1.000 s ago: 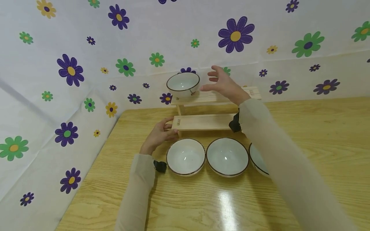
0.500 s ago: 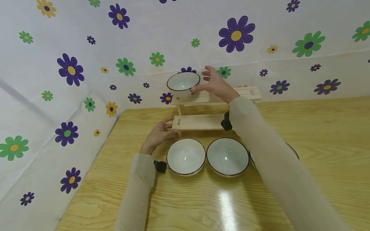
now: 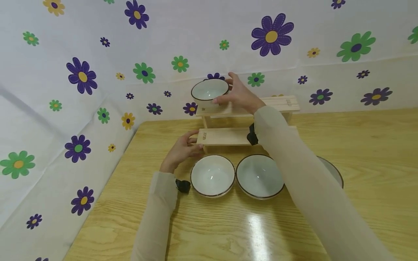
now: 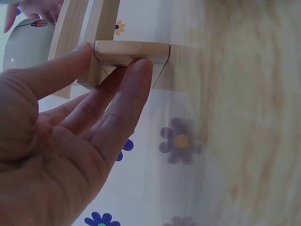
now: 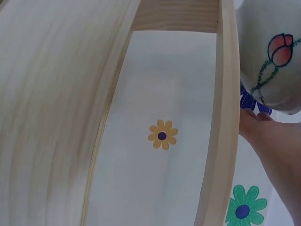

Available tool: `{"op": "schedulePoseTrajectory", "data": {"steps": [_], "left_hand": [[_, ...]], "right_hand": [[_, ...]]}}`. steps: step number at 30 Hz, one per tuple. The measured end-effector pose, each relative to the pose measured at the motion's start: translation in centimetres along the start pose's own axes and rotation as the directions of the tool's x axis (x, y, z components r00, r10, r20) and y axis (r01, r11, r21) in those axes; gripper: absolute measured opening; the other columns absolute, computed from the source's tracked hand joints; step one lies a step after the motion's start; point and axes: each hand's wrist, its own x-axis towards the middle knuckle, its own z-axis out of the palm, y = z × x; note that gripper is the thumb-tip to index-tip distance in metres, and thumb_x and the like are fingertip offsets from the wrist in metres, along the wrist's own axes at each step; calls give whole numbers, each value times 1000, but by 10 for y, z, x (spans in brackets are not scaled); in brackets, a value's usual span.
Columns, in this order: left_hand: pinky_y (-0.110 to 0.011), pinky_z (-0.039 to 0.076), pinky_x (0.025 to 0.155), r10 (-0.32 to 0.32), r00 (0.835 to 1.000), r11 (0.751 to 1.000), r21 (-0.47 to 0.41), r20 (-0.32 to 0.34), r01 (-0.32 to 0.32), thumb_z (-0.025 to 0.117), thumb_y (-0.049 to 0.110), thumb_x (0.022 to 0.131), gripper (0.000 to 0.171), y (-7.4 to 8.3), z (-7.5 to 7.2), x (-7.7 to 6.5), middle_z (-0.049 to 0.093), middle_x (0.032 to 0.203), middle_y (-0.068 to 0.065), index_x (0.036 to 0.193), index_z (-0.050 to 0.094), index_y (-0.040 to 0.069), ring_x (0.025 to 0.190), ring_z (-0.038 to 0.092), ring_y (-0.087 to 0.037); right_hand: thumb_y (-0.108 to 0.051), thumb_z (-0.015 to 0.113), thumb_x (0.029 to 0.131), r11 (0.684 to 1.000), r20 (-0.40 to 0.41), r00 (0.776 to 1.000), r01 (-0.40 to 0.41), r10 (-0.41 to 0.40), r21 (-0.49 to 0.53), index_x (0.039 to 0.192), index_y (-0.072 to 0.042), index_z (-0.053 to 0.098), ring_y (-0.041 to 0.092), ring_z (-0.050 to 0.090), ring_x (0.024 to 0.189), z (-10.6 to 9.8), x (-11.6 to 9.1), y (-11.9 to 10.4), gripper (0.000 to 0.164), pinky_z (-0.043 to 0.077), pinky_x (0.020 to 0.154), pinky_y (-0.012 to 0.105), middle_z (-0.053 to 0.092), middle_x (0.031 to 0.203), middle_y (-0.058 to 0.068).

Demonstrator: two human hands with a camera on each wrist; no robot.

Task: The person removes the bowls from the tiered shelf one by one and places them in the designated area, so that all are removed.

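Observation:
A white bowl [image 3: 209,90] with a dark rim sits at the left end of the upper tier of a two-step wooden rack [image 3: 225,136]. My right hand [image 3: 242,95] holds that bowl by its right side, thumb in front and fingers behind. In the right wrist view, a red flower bud is painted on the bowl [image 5: 268,52]; part of the hand [image 5: 277,150] shows below it. My left hand [image 3: 179,150] grips the left end of the rack's lower tier. The left wrist view shows the thumb and fingers of this hand [image 4: 70,127] on either side of the wood.
In front of the rack stand a left bowl [image 3: 212,175], a middle bowl [image 3: 259,176] and a right bowl [image 3: 331,170], the last partly hidden by my right sleeve [image 3: 307,174]. The wooden table [image 3: 209,224] meets a flower-patterned cloth [image 3: 156,47] behind and at left.
My right hand has moved left from beside the upper bowl and taken hold of its right side. The left hand keeps its grip on the rack. The head view has shifted slightly.

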Motion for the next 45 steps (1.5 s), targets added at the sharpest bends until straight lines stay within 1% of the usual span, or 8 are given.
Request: {"op": "schedulePoseTrajectory", "data": {"steps": [5,11,18,20,24,32,40,45], "left_hand": [[-44,59,91,-3,1000,1000,5,-6,3,60,1,101,66,0,1,3,52,143,-28,159,27,4,113,66,-42],[-45,58,92,-5,1000,1000,10,0,5,60,2,102,66,2,2,4,52,144,-27,159,27,5,114,65,-42],[-46,58,93,5,1000,1000,15,0,-5,60,2,101,66,4,1,5,53,143,-27,159,28,4,114,65,-43],[-46,57,93,7,1000,1000,11,1,-7,60,1,101,66,4,0,4,53,143,-28,159,28,4,114,65,-43],[-47,57,93,13,1000,1000,3,3,-13,60,1,101,66,3,-1,4,53,142,-29,159,27,3,114,64,-44],[-44,58,92,6,1000,1000,10,-6,-6,60,0,101,66,3,-1,3,54,141,-28,158,28,3,113,66,-42],[-44,58,92,-1,1000,1000,9,-5,1,59,0,101,65,2,0,2,54,140,-28,158,28,3,113,66,-42],[-45,58,92,-17,1000,1000,-1,-7,17,60,0,101,66,2,1,1,54,141,-28,159,28,5,113,66,-42]], "right_hand": [[-18,83,83,1000,-11,1000,20,-20,-9,162,-12,-7,28,19,152,6,5,-1,120,13,125,40,6,169,13],[-18,84,83,999,-31,999,41,-42,-26,163,-12,-3,32,27,147,10,9,1,118,21,124,42,11,167,13],[-14,84,82,995,-22,995,94,-95,-24,162,-8,1,33,34,141,10,9,2,115,27,122,40,25,161,18],[-13,84,82,995,-13,995,98,-98,-20,162,-7,5,33,37,138,10,9,2,113,30,120,40,30,157,19],[-13,85,81,995,-10,996,93,-93,-20,162,-6,12,32,41,134,12,9,1,109,34,118,40,37,154,18],[-13,86,81,992,-21,992,121,-122,-37,161,-3,16,33,42,134,14,9,3,106,37,116,41,39,153,18],[-23,86,81,986,-34,994,101,-107,-134,162,-5,15,33,39,139,14,11,6,109,34,119,42,33,159,17],[-25,87,80,984,-46,991,118,-125,-135,162,-6,18,33,41,137,13,10,10,109,36,117,43,37,157,17]]}}
